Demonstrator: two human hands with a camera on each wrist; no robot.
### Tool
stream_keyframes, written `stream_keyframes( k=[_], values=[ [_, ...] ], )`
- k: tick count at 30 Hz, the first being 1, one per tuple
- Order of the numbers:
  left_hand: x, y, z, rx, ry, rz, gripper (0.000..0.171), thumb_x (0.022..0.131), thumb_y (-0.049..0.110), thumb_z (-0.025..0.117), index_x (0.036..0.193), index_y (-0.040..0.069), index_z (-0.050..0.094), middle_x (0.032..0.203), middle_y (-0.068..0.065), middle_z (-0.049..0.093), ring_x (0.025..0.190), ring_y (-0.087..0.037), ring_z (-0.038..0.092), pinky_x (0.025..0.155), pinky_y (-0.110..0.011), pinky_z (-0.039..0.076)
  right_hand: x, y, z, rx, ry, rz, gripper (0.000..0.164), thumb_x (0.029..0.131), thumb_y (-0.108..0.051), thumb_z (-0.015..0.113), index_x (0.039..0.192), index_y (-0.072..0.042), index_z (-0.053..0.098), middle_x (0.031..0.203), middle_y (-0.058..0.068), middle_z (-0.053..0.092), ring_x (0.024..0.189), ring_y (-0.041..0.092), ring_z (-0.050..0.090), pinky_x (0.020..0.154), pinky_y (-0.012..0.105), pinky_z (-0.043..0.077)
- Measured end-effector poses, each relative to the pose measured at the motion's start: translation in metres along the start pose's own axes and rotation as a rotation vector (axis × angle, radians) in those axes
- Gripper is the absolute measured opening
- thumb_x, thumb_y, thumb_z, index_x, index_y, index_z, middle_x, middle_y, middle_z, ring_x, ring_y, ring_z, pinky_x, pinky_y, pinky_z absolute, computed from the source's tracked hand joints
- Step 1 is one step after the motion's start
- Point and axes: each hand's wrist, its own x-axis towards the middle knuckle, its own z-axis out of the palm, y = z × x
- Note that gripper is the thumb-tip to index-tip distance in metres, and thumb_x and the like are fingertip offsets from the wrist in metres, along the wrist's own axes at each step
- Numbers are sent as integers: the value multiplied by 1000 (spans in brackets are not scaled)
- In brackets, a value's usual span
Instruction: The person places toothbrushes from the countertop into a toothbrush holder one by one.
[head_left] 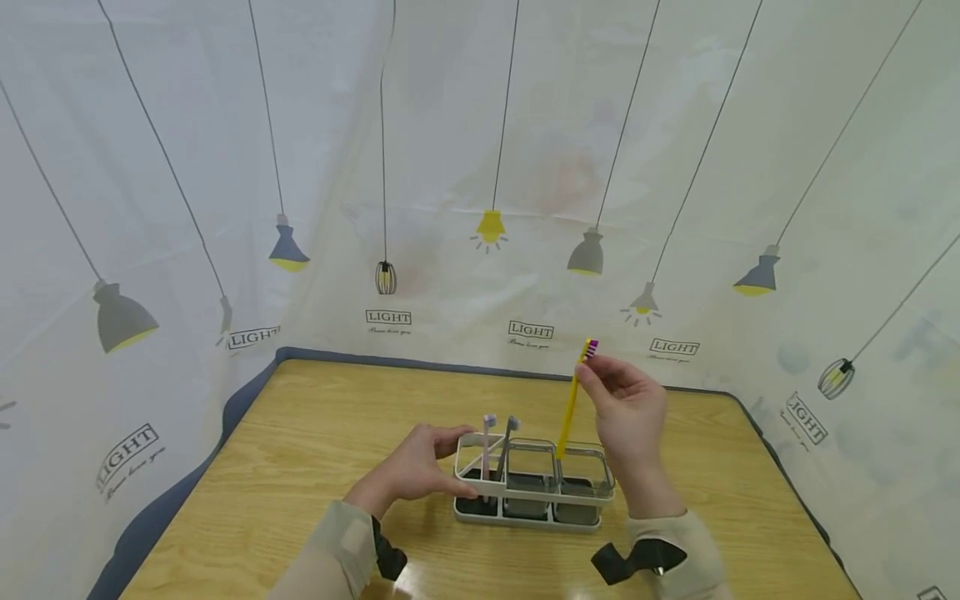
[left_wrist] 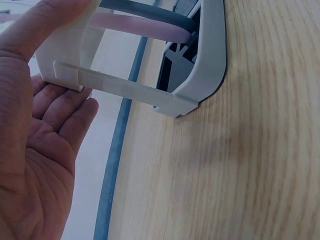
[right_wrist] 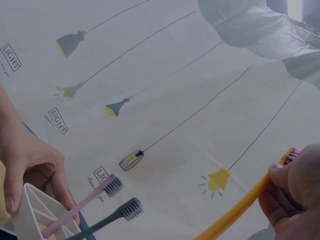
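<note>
A white toothbrush holder (head_left: 525,523) with a divided left end and two clear cups (head_left: 531,457) stands on the table. My left hand (head_left: 416,465) grips its left end, thumb in front and fingers behind. In the divided end stand a pink toothbrush (head_left: 486,450) and a dark grey toothbrush (head_left: 507,442), bristles up. My right hand (head_left: 630,408) pinches a yellow toothbrush (head_left: 570,412) just below its purple-and-white bristles. It hangs steeply, head up, its lower end overlapping the cups' rims in the head view. In the right wrist view that lower end is out of frame.
The wooden table (head_left: 337,417) reaches back to a white curtain (head_left: 442,167) printed with hanging lamps. A dark blue edge (head_left: 247,400) runs along the table's sides and back. Black straps (head_left: 641,560) circle both sleeves near the wrists.
</note>
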Motion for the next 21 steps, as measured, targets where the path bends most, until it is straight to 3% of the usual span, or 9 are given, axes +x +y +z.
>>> stream_keyframes(
  k=[14, 21],
  values=[
    [1, -1, -2, -11, -13, 11, 97, 75, 32, 100, 155, 4, 53, 151, -6, 59, 141, -24, 54, 114, -51, 44, -19, -2, 33, 56, -43, 3, 14, 92, 11, 77, 105, 13, 72, 98, 11, 75, 82, 18, 68, 77, 24, 60],
    [1, 1, 0, -13, -2, 9, 91, 73, 32, 101, 152, 15, 60, 146, 4, 63, 138, -16, 56, 114, -42, 45, -37, 12, 46, 44, -64, 6, 11, 93, 9, 76, 103, 10, 73, 102, 20, 73, 86, 21, 69, 80, 26, 61]
  ],
)
